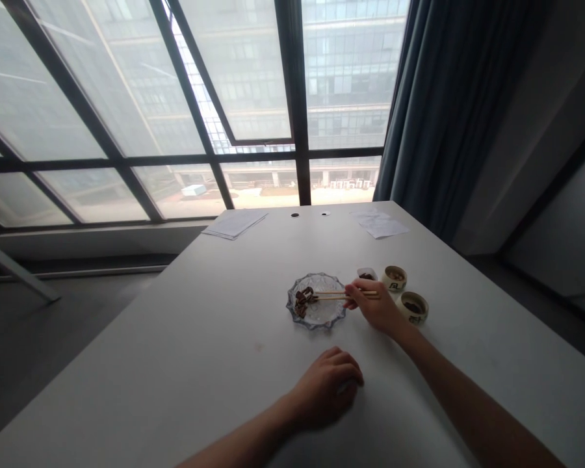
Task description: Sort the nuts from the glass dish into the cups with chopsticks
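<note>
My right hand [376, 307] grips a pair of wooden chopsticks [332, 296] that point left over a clear glass plate [322, 315]. Their tips touch a small pile of dark food pieces [303, 301] on the plate's left side. My left hand [327, 385] rests on the white table [185, 351] nearer to me, fingers curled under, holding nothing that I can see.
Right of the plate stand a small square dish [366, 273] and two small round cups [395, 277] [414, 307] with dark contents. Papers [234, 223] [383, 224] lie at the table's far edge by the large window. A dark curtain [433, 117] hangs at the right.
</note>
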`<action>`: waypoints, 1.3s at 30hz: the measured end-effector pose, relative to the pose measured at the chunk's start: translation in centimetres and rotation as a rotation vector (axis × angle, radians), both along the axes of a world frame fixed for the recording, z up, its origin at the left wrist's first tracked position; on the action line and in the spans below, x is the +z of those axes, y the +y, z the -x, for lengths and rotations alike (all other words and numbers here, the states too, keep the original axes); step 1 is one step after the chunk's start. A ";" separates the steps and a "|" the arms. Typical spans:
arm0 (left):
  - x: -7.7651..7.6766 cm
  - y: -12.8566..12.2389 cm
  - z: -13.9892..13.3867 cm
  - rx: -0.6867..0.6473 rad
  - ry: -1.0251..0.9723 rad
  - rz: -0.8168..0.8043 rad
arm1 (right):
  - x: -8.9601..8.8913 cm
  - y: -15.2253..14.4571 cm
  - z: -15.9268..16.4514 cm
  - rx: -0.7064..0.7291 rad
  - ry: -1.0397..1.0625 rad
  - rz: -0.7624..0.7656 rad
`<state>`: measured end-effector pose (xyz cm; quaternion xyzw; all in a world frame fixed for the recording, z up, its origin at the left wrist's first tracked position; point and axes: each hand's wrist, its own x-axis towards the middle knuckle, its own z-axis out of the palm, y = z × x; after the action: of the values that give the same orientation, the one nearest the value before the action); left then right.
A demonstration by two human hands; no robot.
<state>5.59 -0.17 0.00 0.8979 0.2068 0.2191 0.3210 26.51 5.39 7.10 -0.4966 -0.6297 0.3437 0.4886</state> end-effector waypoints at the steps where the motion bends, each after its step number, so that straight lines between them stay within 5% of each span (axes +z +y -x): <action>1: 0.0 0.0 0.0 0.000 0.003 0.000 | -0.4 0.2 0.1 0.004 0.016 0.015; 9: 0.1 0.0 -0.2 0.002 0.016 -0.019 | -1.8 0.8 1.0 -0.086 0.145 0.032; 24: -0.1 0.0 -0.3 0.005 0.008 -0.043 | 0.5 -0.1 0.8 -0.197 0.200 0.029; 39: -0.6 0.1 -0.3 0.003 0.011 -0.048 | -0.1 -0.1 0.6 -0.066 0.093 0.064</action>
<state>5.85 -0.07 -0.61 0.9062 0.2046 0.2195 0.2979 25.96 5.30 6.96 -0.5161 -0.5782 0.3702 0.5122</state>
